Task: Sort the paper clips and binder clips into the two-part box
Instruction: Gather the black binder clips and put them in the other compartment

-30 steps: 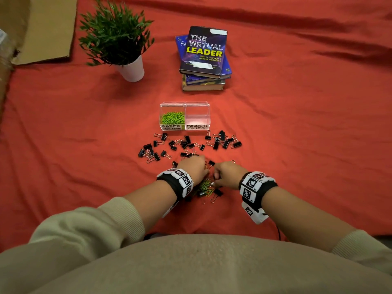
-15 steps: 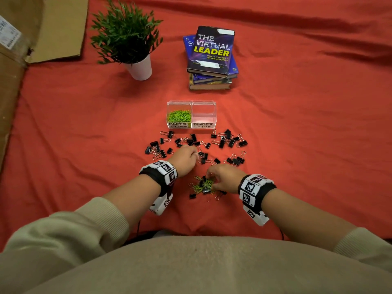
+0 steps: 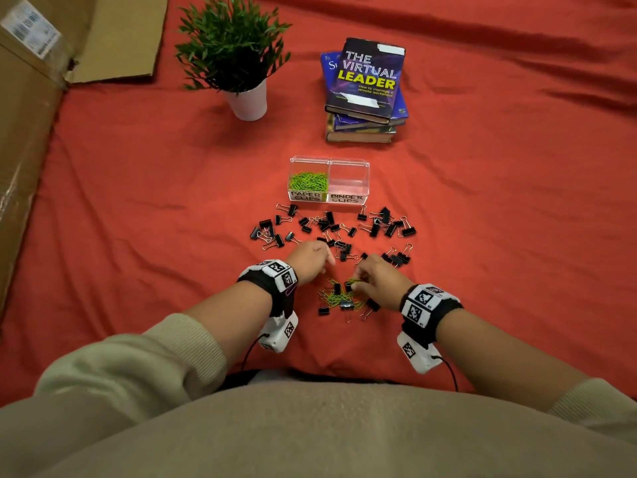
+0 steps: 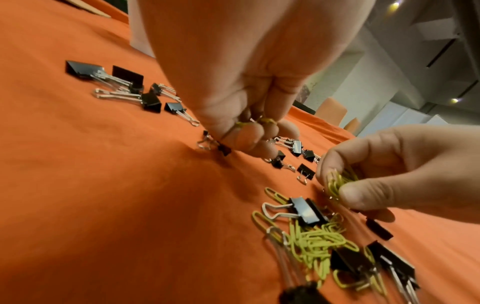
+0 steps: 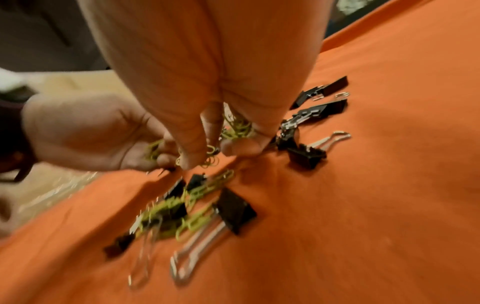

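Note:
A clear two-part box (image 3: 329,161) stands on the red cloth, its left half holding green paper clips (image 3: 307,181), its right half bare. Black binder clips (image 3: 327,225) lie scattered in front of it. A small mixed heap of green paper clips (image 3: 339,298) and binder clips lies between my hands. My left hand (image 3: 312,258) holds a few green paper clips (image 4: 259,122) in its curled fingers just above the cloth. My right hand (image 3: 374,277) pinches a bunch of green paper clips (image 4: 337,183) over the heap.
A potted plant (image 3: 241,63) stands at the back left and a stack of books (image 3: 365,91) behind the box. Cardboard (image 3: 31,132) lines the left edge. More binder clips (image 3: 398,257) lie right of my right hand.
My left hand has moved left and away from the heap with paper clips in it. My right hand has stayed at the heap and gathered paper clips.

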`<state>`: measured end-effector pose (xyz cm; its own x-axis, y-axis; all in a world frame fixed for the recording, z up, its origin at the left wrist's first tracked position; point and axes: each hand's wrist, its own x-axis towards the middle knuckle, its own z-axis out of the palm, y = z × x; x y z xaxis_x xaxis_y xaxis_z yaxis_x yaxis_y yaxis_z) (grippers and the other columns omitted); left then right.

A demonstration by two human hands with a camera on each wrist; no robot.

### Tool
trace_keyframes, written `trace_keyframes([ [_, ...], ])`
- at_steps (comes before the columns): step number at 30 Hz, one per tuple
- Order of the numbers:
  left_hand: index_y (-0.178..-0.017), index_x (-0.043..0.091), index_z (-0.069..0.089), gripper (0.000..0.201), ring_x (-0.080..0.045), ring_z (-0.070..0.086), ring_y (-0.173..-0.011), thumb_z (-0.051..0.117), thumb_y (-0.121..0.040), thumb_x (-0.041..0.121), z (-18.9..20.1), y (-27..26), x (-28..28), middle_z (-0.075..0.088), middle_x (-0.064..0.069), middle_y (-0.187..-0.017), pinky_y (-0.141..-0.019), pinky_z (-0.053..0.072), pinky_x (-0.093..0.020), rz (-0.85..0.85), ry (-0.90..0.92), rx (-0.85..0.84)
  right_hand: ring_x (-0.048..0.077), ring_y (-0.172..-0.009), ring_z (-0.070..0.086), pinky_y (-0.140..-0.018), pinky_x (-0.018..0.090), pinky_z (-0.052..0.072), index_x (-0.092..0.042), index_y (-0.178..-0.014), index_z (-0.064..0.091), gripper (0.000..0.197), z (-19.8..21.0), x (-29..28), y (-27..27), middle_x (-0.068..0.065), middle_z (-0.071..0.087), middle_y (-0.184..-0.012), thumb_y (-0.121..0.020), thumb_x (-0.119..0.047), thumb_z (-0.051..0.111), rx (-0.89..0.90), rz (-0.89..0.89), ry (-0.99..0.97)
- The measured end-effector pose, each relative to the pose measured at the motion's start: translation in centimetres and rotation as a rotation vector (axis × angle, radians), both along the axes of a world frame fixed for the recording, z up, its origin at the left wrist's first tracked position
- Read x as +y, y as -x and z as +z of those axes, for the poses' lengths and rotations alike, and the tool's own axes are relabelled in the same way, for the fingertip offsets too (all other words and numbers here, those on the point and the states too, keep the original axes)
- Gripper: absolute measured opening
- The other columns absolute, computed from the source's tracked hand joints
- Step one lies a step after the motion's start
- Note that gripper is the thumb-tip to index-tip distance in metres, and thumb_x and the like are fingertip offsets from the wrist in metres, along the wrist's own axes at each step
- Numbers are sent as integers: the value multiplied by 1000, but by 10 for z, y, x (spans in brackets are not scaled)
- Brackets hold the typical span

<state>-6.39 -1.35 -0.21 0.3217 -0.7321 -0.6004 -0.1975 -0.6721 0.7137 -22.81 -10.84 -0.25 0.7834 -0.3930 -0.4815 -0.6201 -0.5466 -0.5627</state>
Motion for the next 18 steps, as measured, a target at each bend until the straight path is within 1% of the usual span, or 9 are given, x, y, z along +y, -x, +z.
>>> trace_keyframes([
  [1, -68, 19, 59, 38, -18, 43, -51, 32, -93, 10, 1, 1, -2, 55, -3, -62, -50, 33, -23, 10, -11, 12, 14, -83, 53, -71, 24, 45, -12, -91, 61, 14, 2, -3, -1, 0, 52, -96, -87, -25, 64, 11, -45, -33],
  [3, -66, 19, 58, 35, -21, 45, -51, 34, -91, 14, 1, 3, -6, 57, -7, -62, -48, 32, -23, 24, -15, 49, 13, -73, 54, -62, 23, 42, -15, -88, 61, 13, 5, -11, -1, -2, 60, -85, -87, -27, 64, 19, -138, -128],
  [5, -65, 18, 57, 30, -21, 47, -55, 41, -90, 16, 1, 6, -9, 54, -5, -63, -51, 34, -24, -26, -8, 15, 12, -58, 50, -54, 26, 39, -19, -85, 62, 10, 7, -19, 0, -3, 62, -72, -86, -28, 65, 1, -269, -290],
  [6, -67, 17, 56, 25, -18, 47, -57, 45, -90, 17, 0, 7, -9, 53, -2, -64, -54, 36, -25, -73, -1, -30, 12, -54, 48, -51, 25, 39, -19, -84, 61, 8, 9, -22, 1, -3, 62, -68, -86, -26, 65, -15, -336, -381],
  [8, -74, 16, 55, 15, -16, 49, -64, 51, -89, 17, 2, 9, -8, 54, 0, -69, -60, 40, -27, -209, 14, -144, 11, -55, 49, -49, 20, 40, -16, -83, 60, 6, 18, -26, -1, -1, 62, -70, -89, -16, 62, -85, -423, -539],
  [10, -84, 15, 58, 5, -18, 56, -75, 54, -86, 16, 1, 8, -4, 62, -2, -83, -66, 44, -27, -407, 11, -269, 9, -57, 50, -50, 18, 41, -12, -84, 59, 7, 28, -31, -5, 1, 63, -75, -90, -9, 58, -138, -476, -652],
  [12, -97, 14, 61, 13, -20, 60, -89, 57, -85, 15, -2, 5, 0, 66, -4, -99, -75, 49, -29, -580, -5, -376, 10, -58, 49, -51, 18, 41, -9, -85, 59, 7, 35, -36, -12, 4, 62, -78, -91, -7, 55, -173, -517, -736],
  [14, -103, 14, 61, 18, -24, 60, -98, 59, -86, 17, -4, 3, 2, 65, -6, -108, -83, 51, -34, -680, -1, -463, 11, -60, 50, -50, 19, 42, -7, -87, 59, 7, 40, -43, -21, 6, 61, -79, -91, -5, 54, -205, -562, -784],
  [18, -105, 9, 58, 20, -29, 59, -101, 59, -90, 21, -5, 3, 4, 60, -10, -113, -83, 49, -38, -772, 6, -567, 12, -60, 49, -51, 20, 41, -6, -89, 61, 9, 54, -55, -52, 6, 59, -75, -91, -2, 53, -248, -580, -732],
])
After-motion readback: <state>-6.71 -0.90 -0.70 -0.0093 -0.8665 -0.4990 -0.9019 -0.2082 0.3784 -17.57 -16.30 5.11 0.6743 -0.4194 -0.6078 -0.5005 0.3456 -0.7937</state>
